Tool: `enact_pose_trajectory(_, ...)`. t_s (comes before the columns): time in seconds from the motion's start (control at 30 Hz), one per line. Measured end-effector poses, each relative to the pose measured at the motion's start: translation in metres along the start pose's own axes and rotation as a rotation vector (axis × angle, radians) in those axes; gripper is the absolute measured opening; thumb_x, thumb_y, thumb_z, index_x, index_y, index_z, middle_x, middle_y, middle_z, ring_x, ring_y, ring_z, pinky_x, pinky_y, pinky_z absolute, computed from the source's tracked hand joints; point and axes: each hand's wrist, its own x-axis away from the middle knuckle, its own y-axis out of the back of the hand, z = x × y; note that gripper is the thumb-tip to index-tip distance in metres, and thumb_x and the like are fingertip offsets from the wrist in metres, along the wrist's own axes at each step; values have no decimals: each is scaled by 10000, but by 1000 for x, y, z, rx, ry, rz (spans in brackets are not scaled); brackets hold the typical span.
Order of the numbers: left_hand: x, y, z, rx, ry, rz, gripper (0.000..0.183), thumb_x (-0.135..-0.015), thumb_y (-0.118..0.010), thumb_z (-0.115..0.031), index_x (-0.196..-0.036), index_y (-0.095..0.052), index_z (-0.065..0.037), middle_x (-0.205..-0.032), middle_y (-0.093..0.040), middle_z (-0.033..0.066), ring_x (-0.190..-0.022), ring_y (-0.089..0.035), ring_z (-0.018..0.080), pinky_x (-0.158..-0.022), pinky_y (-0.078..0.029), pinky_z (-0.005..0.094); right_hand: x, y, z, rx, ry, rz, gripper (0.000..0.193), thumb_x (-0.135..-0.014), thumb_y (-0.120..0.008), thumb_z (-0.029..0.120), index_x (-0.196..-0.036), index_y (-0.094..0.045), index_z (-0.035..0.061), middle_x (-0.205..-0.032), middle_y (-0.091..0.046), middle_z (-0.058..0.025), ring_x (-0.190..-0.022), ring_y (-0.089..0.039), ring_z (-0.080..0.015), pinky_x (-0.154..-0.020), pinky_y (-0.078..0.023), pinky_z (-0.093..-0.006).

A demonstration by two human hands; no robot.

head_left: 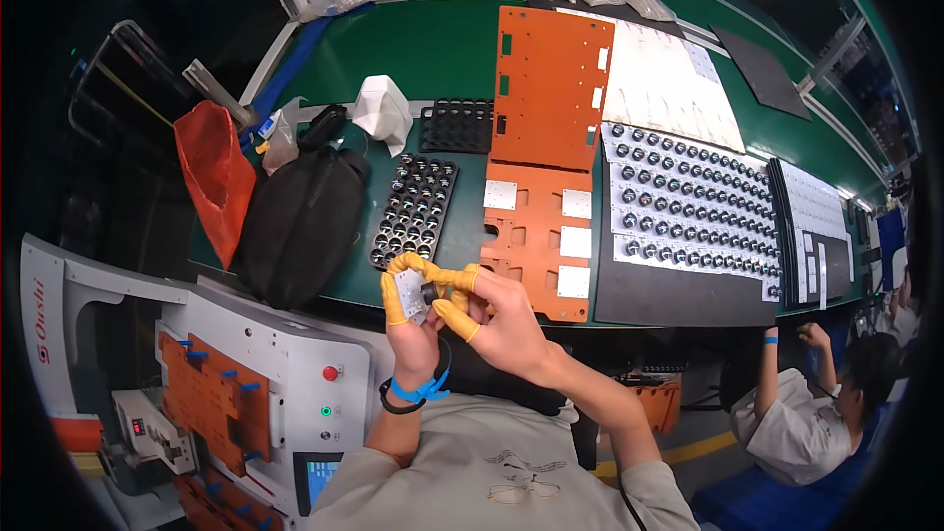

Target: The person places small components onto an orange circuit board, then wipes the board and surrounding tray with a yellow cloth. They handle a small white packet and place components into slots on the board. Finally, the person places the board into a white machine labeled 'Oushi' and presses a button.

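My left hand [413, 342], with yellow finger cots on, grips a small white board [407, 293] by its edges, tilted up in front of me. My right hand [506, 320], also in yellow finger cots, pinches a small dark round part [430, 293] against the board's right side. Just beyond my hands stands a black tray [451, 199] filled with shiny dark round parts. To its right lies an orange fixture plate [536, 199] with cut-outs, carrying several small white boards [574, 242]. Its upper orange panel [546, 88] spreads away from me.
Rows of lens-like black parts on white boards [641, 197] cover a dark sheet [678, 300] at right. At left lie a black bag [307, 221] and a red bag [213, 177]. A white machine [354, 374] stands lower left. A co-worker [806, 423] sits lower right.
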Motion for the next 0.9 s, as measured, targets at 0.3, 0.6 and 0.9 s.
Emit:
enact_pose_trajectory(0.3, 5, 9, 3, -114, -9, 306, 480, -1059, -249, -541, -1113, -509, -141, -840, -536, -40, -603, -449, 29, -461, -314, 188, 4, 14, -17, 309, 453, -20, 370, -722, -744, 57, -1088, -706, 22, -743, -527, -76, -593, -545, -222, -499, -435, -347)
enact_pose_trajectory(0.6, 11, 4, -4, -275, -14, 360, 433, -1081, -230, -467, -1107, -488, -119, -769, -495, -42, -543, -380, 20, -463, -283, 175, 2, 30, -18, 295, 487, 22, 357, -704, -803, 51, -1050, -730, 8, -718, -582, -66, -602, -555, -226, -512, -415, -338)
enact_pose_trajectory(0.9, 11, 3, 7, -254, 41, 355, 445, -1081, -228, -482, -1168, -495, -136, -903, -539, -30, -693, -473, 28, -549, -366, 173, 9, 34, -1, 393, 394, -13, 359, -685, -831, 150, -998, -727, 8, -818, -578, -83, -716, -553, -246, -620, -482, -344)
